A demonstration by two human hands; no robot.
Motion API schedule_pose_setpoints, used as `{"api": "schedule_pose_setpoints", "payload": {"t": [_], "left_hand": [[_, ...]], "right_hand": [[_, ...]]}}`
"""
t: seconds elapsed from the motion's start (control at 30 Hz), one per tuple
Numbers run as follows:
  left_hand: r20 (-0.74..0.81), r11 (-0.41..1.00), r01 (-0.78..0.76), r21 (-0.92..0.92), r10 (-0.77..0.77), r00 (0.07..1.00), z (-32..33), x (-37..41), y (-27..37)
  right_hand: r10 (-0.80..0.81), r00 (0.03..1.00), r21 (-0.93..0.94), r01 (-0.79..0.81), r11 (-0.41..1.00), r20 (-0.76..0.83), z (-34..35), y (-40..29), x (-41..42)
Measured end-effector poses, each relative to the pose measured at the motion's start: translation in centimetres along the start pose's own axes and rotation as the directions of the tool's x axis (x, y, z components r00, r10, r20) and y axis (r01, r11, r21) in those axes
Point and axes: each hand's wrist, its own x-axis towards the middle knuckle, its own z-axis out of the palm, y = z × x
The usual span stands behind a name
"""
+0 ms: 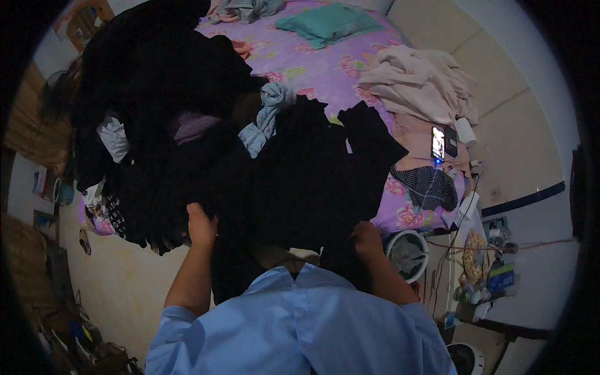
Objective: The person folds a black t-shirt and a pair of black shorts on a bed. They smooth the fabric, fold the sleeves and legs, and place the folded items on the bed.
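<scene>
A black garment [323, 178] lies spread before me over the near edge of the bed, its shape hard to make out in the dark. My left hand [202, 226] grips black cloth at the left, beside the large dark clothes pile [154, 75]; where one cloth ends and the other begins is unclear. At the garment's lower right edge, my right hand [368, 240] has its fingers closed on the fabric. A light blue twisted cloth [268, 117] rests between the pile and the garment. Within the pile show a white-grey cloth [113, 139] and a purplish piece [194, 126].
The bed has a purple floral sheet [323, 65], with a green pillow [330, 23] far back. To the right are a pale pink blanket [417, 84], a lit phone [438, 143] and a striped cloth [426, 187]. A bucket [407, 257] stands near my right forearm; a cable [452, 243] hangs beside it.
</scene>
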Motion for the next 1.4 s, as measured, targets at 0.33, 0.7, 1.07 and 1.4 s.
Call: {"api": "schedule_pose_setpoints", "payload": {"t": [0.33,0.7,1.07,1.4], "left_hand": [[0.602,0.537,-0.779,0.324,0.519,0.607,4.2,1.9,0.7],[0.416,-0.331,0.361,-0.872,-0.112,0.902,-6.4,-2.9,-8.6],[0.1,0.519,0.455,-0.723,-0.573,0.813,-13.8,-0.7,-19.1],[-0.202,0.718,-0.186,0.67,0.418,0.886,-20.5,2.2,-4.2]], "right_hand": [[0.055,0.936,-0.254,0.037,0.967,0.348,-5.5,-1.1,-1.3],[0.208,0.769,-0.187,-0.116,0.975,0.605,-0.1,-1.6,-2.1],[0.172,0.782,-0.17,-0.085,0.982,0.599,2.9,-1.9,-1.8],[0.059,0.952,-0.061,-0.042,0.997,0.302,3.8,-1.4,-3.8]]}}
